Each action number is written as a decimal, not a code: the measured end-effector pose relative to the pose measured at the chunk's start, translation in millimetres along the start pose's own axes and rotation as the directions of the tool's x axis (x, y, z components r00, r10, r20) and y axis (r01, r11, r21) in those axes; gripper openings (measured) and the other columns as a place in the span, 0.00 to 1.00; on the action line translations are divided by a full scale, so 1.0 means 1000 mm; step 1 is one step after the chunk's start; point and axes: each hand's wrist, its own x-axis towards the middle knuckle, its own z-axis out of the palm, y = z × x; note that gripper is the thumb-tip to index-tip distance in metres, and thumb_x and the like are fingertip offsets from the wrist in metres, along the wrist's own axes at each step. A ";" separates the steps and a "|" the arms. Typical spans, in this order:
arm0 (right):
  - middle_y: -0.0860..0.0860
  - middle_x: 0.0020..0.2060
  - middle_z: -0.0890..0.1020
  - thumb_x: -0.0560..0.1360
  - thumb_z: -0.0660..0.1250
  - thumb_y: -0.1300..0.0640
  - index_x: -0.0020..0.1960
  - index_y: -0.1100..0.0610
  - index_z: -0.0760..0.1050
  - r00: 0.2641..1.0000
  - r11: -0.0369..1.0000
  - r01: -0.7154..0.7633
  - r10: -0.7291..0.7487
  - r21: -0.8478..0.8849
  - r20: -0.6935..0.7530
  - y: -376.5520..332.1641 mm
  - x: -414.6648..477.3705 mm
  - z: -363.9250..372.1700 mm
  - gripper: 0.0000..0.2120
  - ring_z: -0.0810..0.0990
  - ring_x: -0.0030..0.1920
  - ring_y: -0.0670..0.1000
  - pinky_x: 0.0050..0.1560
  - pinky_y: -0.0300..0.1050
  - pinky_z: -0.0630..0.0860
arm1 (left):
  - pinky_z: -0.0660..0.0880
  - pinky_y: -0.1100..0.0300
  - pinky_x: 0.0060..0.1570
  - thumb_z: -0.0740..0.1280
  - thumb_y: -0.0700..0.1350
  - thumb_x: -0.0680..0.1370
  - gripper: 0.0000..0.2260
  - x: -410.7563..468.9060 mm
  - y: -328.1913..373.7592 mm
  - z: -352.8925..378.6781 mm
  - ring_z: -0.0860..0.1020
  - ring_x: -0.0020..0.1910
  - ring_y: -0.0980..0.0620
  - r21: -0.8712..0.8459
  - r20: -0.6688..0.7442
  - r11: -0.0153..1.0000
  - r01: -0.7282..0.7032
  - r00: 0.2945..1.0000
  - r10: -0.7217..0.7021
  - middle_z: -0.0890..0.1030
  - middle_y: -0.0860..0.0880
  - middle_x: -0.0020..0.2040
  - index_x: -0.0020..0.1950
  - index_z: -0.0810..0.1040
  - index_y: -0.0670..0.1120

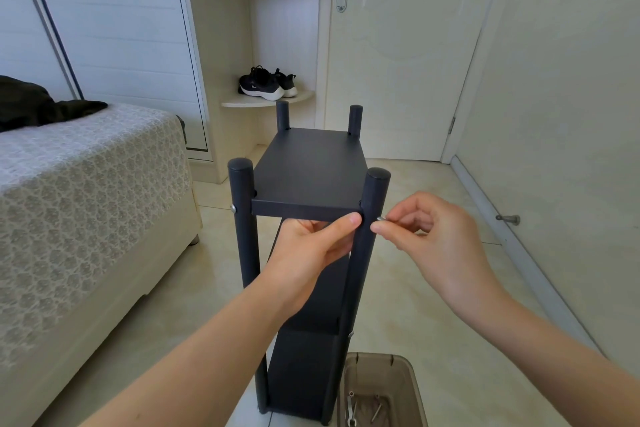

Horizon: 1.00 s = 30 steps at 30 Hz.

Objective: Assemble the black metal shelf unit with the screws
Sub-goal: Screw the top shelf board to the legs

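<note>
**Screw held at the right front post**

A bed (86,184) runs off the left edge, with a dark garment (34,104) on it, also cut off. The black shelf unit (311,166) stands upright on the tiled floor in the centre, and the arms hide much of its lower tiers. A fitted screw head (233,208) shows on the left front post. The left hand (311,246) grips the top shelf's front edge, thumb on top and fingers curled out of sight beneath. The right hand (426,236) pinches a screw (381,218) between thumb and forefinger against the right front post. Below, a brown plastic bin (408,378), cut off by the frame, holds what may be a hex key (351,406) and loose screws.
</note>
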 end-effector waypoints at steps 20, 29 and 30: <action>0.50 0.35 0.86 0.75 0.71 0.63 0.43 0.57 0.82 0.981 0.954 -0.159 0.123 0.253 0.150 0.001 0.003 -0.003 0.03 0.84 0.36 0.47 0.39 0.36 0.80 | 0.80 0.56 0.60 0.69 0.44 0.79 0.13 0.000 -0.001 -0.005 0.83 0.59 0.48 0.055 0.039 0.998 0.000 0.999 -0.002 0.85 0.45 0.58 0.62 0.81 0.44; 0.44 0.49 0.84 0.72 0.75 0.53 0.56 0.46 0.78 0.962 0.948 -0.247 0.214 0.204 0.170 0.007 0.008 -0.001 0.13 0.83 0.47 0.41 0.41 0.37 0.80 | 0.81 0.60 0.54 0.72 0.47 0.72 0.18 -0.001 0.001 -0.006 0.83 0.59 0.48 0.029 0.009 1.000 -0.005 1.000 0.005 0.85 0.46 0.58 0.62 0.81 0.47; 0.44 0.53 0.83 0.73 0.74 0.53 0.61 0.44 0.76 0.948 0.931 -0.276 0.222 0.238 0.229 0.007 0.009 -0.001 0.17 0.83 0.51 0.41 0.46 0.39 0.81 | 0.81 0.60 0.54 0.72 0.47 0.73 0.17 -0.002 0.002 -0.005 0.83 0.59 0.48 0.026 0.011 1.000 -0.007 1.000 0.006 0.85 0.47 0.58 0.62 0.81 0.48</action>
